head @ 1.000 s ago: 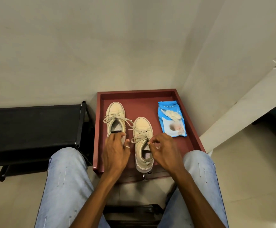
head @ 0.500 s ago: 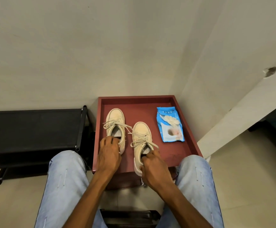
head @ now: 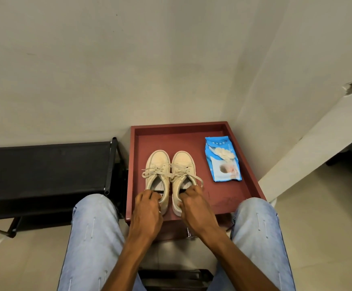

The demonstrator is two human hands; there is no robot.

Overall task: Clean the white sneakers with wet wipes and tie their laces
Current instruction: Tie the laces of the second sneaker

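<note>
tabletop: red, raised rim, in wall corner | left sneaker: on it, left of centre, toe toward far rim | right sneaker: just beside, parallel, laces overlapping between them | wipes pack: blue, flat, near right rim, apart from sneakers

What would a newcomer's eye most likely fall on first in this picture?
Two cream-white sneakers stand side by side on the red tray. The left hand grips the heel of the left sneaker, and the right hand grips the heel of the right sneaker. A bright blue wet wipes pack lies to their right on the tray, and a black rack stands to the tray's left.
</note>
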